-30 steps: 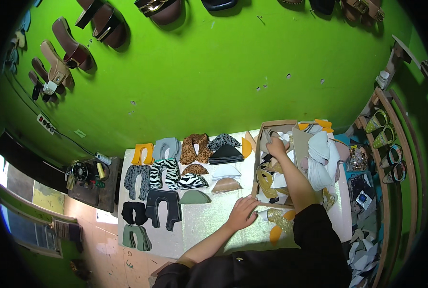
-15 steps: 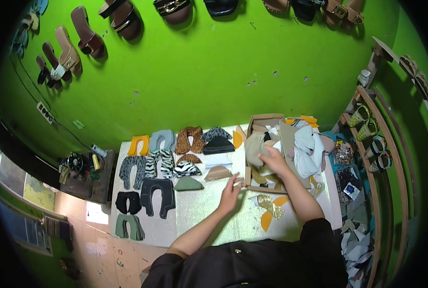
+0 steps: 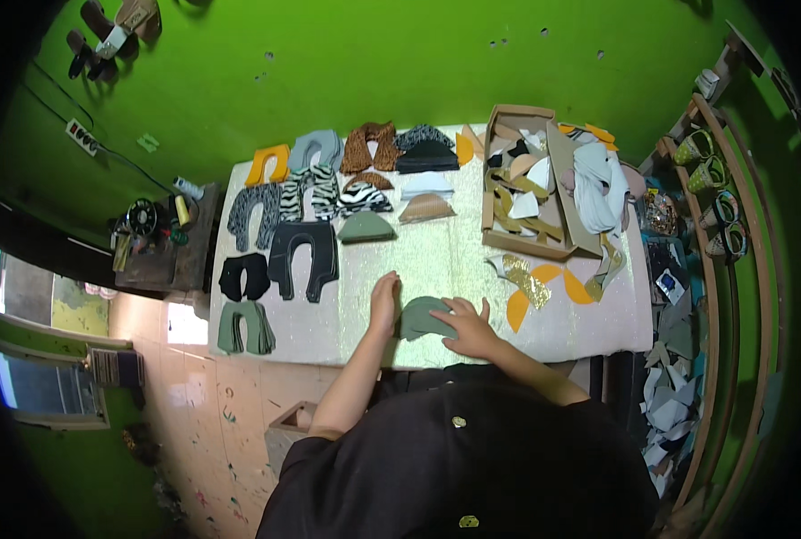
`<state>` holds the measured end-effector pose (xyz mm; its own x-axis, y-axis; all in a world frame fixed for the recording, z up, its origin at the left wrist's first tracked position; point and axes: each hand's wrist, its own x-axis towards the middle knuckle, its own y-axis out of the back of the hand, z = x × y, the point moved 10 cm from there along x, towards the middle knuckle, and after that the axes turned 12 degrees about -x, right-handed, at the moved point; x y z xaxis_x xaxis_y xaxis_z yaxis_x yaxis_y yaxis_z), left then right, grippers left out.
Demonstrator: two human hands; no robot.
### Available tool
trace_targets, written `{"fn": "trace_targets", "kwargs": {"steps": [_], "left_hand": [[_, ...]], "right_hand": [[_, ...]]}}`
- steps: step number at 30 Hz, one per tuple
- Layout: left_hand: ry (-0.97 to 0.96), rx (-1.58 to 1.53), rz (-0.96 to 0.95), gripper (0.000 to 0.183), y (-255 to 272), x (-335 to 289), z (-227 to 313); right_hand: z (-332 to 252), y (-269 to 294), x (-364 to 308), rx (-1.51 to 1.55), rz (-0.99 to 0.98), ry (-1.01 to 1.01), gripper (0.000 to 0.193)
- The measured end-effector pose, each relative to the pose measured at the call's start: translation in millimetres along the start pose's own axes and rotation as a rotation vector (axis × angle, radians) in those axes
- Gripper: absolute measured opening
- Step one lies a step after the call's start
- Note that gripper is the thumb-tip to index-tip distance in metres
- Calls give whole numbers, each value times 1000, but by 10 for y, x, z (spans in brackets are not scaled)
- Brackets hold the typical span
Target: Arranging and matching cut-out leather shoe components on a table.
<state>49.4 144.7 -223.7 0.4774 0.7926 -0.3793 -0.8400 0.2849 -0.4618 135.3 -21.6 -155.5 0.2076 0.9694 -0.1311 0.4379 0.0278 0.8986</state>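
Near the table's front edge lies a small stack of green half-moon cut pieces (image 3: 426, 318). My right hand (image 3: 469, 329) grips its right side, fingers over the top. My left hand (image 3: 384, 304) stands on edge against the stack's left end, its fingers stretched out and holding nothing. Farther off sits another green half-moon stack (image 3: 366, 226). Beside it are a tan half-moon stack (image 3: 426, 208) and a zebra-print one (image 3: 365, 195). U-shaped cut pieces, among them a dark stack (image 3: 303, 256) and a green one (image 3: 245, 327), are laid out on the left.
A cardboard box (image 3: 488, 207) of mixed scraps stands at the table's back right, with white material (image 3: 598, 189) beside it. Gold and yellow scraps (image 3: 549, 280) lie in front. A wooden rack (image 3: 724, 162) with sandals rises at the right; a dark side table (image 3: 180, 256) stands left.
Both hands have come back from the box toward the table's front edge. The right hand now has green half-moon pieces in its grip. My view has tilted downward.
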Motion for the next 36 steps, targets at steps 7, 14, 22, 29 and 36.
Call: {"fn": "trace_targets", "kwargs": {"steps": [7, 14, 22, 29, 36], "left_hand": [[-184, 823, -325, 51, -268, -529, 251], [-189, 1130, -499, 50, -354, -734, 165], [-424, 888, -500, 22, -67, -500, 767], [-323, 935, -415, 23, 294, -332, 875], [-351, 954, -470, 15, 321, -366, 954]], "right_hand": [[288, 26, 75, 105, 80, -184, 69], [58, -88, 104, 166, 75, -187, 26], [-195, 215, 233, 90, 362, -187, 14], [-302, 133, 379, 64, 248, -290, 49], [-575, 107, 621, 6, 253, -235, 52]]}}
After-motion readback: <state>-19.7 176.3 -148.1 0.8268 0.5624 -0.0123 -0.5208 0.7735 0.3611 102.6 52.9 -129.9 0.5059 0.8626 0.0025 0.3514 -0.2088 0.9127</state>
